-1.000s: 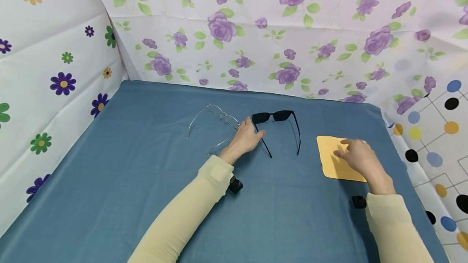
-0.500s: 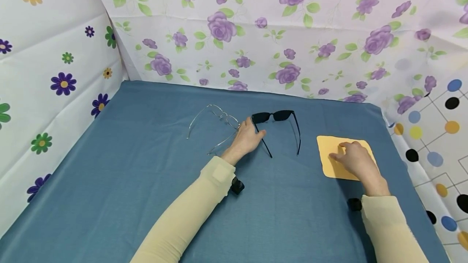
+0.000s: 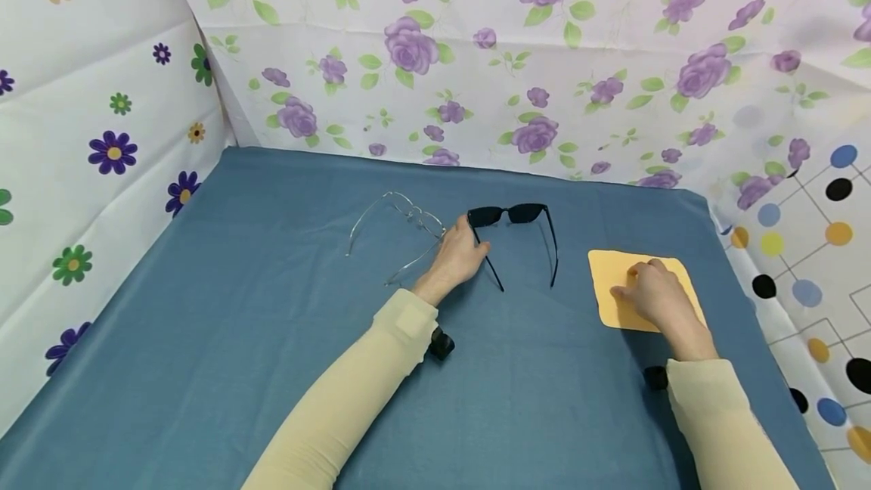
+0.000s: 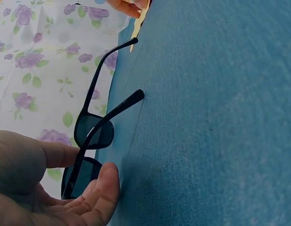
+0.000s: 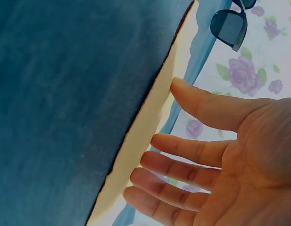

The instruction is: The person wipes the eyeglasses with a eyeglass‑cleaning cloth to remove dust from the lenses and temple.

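Nothing's lifted yet; my left hand [image 3: 457,257] straddles the sunglasses [image 3: 525,213], grip unclear; right hand [image 3: 663,299], fingers [image 5: 183,148] parted, empty over the cloth [image 3: 608,293].

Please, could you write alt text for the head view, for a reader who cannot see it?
A person's left grip is at black sunglasses, close beside wire-framed glasses, on a blue cloth. To the right, the right grip is over a yellow sheet. A flowered backdrop is behind.

Blue cloth [image 3: 531,399], rose-print backdrop [image 3: 476,89], dotted sheet [image 3: 789,278]
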Demonstrator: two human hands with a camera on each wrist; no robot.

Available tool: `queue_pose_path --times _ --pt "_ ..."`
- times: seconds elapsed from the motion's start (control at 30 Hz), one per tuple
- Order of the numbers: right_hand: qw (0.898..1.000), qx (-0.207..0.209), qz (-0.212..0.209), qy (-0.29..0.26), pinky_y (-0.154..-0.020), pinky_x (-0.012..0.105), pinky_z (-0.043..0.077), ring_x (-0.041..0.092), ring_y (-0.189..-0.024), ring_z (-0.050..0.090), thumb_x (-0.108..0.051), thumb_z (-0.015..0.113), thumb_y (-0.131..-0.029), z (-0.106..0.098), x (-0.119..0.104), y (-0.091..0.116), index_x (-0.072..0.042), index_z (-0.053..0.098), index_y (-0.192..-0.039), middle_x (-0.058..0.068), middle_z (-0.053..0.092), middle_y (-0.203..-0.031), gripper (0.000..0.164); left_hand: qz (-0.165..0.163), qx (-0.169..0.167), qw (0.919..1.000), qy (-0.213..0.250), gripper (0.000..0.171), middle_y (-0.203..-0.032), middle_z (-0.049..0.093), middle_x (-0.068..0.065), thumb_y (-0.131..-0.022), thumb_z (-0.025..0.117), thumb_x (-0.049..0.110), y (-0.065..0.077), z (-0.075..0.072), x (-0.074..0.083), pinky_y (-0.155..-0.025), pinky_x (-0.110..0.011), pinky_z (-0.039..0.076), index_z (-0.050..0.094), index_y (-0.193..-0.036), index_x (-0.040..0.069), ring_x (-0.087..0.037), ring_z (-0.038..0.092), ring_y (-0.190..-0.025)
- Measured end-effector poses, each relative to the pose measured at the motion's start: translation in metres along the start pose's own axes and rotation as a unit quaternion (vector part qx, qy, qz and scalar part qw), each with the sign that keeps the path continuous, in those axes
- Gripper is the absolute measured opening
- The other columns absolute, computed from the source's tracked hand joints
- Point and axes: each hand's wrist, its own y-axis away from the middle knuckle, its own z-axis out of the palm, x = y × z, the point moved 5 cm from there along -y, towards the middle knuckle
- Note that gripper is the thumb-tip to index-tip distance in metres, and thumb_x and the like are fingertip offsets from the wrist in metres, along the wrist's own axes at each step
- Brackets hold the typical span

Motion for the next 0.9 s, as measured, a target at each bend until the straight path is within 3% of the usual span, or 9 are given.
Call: queue_pose_path --times 0.37,0.63,0.9 --pt "1.000 0.003 0.011 -0.016 -0.085 0.055 0.045 0.043 -0.095 0.049 -0.013 0.071 -0.091 -0.0005 0.0027 -0.0072 0.017 0.052 -0.122 0.032 0.046 -0.116 0.047 0.016 -0.003 0.9998 -0.013 0.066 -0.145 0.043 -0.024 -0.103 0.050 0.021 -0.0004 -0.0019 0.0035 -0.101 -0.047 0.044 0.015 -0.154 -0.002 -0.035 0.052 -0.124" --pt "0.999 0.038 -0.029 -0.021 -0.074 0.050 0.049 0.037 -0.084 0.057 -0.003 0.068 -0.089 -0.0030 -0.0020 -0.0087 0.015 0.062 -0.110 0.031 0.059 -0.105 0.029 0.026 -0.002 0.9996 -0.010 0.065 -0.140 0.047 -0.023 -0.103 0.050 0.019 -0.0013 -0.0022 0.0038 -0.096 -0.047 0.046 0.016 -0.154 -0.002 -0.035 0.056 -0.116" --pt "0.998 0.045 -0.032 -0.021 -0.063 0.041 0.049 0.033 -0.076 0.059 -0.001 0.066 -0.089 -0.0022 -0.0005 -0.0099 0.010 0.066 -0.100 0.027 0.063 -0.096 0.015 0.024 -0.004 0.9997 -0.010 0.064 -0.116 0.058 -0.018 -0.103 0.050 0.018 -0.0009 -0.0004 0.0019 -0.084 -0.043 0.047 0.017 -0.154 -0.001 -0.029 0.060 -0.094"
